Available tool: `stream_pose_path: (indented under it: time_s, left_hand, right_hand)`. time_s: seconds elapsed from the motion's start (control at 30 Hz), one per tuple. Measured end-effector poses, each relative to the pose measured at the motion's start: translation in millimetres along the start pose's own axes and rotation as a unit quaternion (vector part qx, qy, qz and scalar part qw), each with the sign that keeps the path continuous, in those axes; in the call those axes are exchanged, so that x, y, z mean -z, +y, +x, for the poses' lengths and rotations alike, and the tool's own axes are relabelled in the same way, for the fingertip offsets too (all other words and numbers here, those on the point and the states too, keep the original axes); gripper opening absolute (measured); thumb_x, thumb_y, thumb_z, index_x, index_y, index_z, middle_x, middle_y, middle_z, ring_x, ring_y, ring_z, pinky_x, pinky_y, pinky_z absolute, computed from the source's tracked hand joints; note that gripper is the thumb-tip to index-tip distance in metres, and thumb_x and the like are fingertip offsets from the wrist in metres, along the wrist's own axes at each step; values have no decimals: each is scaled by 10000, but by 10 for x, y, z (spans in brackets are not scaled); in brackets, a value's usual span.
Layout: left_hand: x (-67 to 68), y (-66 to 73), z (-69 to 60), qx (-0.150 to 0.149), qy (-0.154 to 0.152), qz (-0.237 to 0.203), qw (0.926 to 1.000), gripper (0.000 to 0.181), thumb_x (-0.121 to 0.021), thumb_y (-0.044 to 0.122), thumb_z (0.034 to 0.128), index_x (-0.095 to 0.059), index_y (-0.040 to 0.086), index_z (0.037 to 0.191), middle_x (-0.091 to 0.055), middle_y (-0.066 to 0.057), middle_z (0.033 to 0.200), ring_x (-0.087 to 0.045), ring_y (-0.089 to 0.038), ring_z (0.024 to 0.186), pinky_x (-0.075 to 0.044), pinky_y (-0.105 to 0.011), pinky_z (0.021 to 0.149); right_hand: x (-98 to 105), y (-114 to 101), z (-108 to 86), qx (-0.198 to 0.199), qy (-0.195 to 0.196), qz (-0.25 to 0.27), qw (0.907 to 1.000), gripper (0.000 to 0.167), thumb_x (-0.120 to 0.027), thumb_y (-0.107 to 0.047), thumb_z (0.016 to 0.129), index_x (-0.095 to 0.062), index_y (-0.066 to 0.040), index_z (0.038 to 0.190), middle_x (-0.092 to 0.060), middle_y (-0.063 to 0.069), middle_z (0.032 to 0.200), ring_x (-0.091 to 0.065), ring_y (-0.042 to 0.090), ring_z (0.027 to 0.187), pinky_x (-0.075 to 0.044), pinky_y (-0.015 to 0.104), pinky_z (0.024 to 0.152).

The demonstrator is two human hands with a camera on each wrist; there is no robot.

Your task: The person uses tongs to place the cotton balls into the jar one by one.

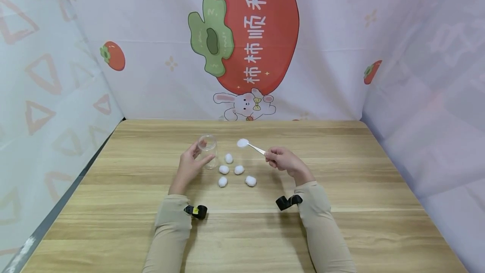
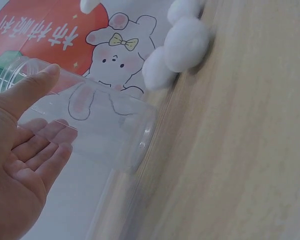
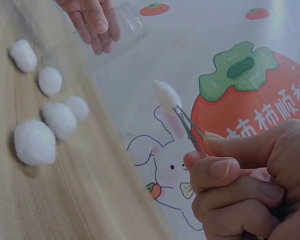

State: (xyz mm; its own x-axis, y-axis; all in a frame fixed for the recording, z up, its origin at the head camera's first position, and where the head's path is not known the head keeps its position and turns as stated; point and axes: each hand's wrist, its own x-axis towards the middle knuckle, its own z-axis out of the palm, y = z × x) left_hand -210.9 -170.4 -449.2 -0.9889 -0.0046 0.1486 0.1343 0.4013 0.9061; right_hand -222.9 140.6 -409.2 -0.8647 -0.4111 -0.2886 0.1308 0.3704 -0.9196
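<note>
My left hand (image 1: 190,164) holds a clear, open-topped jar (image 1: 210,160) upright on the table, thumb on one side and fingers round the other. The jar (image 2: 110,120) looks empty in the left wrist view. In my right hand (image 1: 283,160) are metal tweezers (image 1: 257,149), pinched between thumb and fingers. Their tips grip a white cotton ball (image 3: 166,95), held above the table to the right of the jar's mouth. Several more cotton balls (image 1: 239,169) lie loose on the table between the hands, just right of the jar.
The wood-grain table (image 1: 242,239) reaches back to a white printed curtain (image 1: 326,79) with persimmons and a rabbit. More curtains hang at the left and right sides. Black straps (image 1: 289,202) sit at both wrists.
</note>
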Motion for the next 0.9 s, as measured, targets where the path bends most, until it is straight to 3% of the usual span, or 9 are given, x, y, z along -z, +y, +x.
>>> stream_pose_path:
  time_s: [0.77,0.9]
  left_hand:
    - [15,-24,-5,15,-31,-71,10000,678,-750,168,837,-431,2,1412,-518,-204,1424,-485,-339,1355,-407,-380,1178]
    - [14,-27,-3,22,-33,-71,10000,678,-752,164,835,-435,3,1411,-520,-204,1423,-486,-339,1354,-408,-382,1178]
  right_hand:
    - [-111,-292,19,156,-124,-86,9998,254,-422,-150,1026,-517,-51,812,-419,-52,572,-272,47,468,-201,143,418]
    - [-127,-323,29,142,-108,-92,9998,255,-428,-152,1024,-519,0,841,-417,-53,566,-272,51,470,-200,145,422]
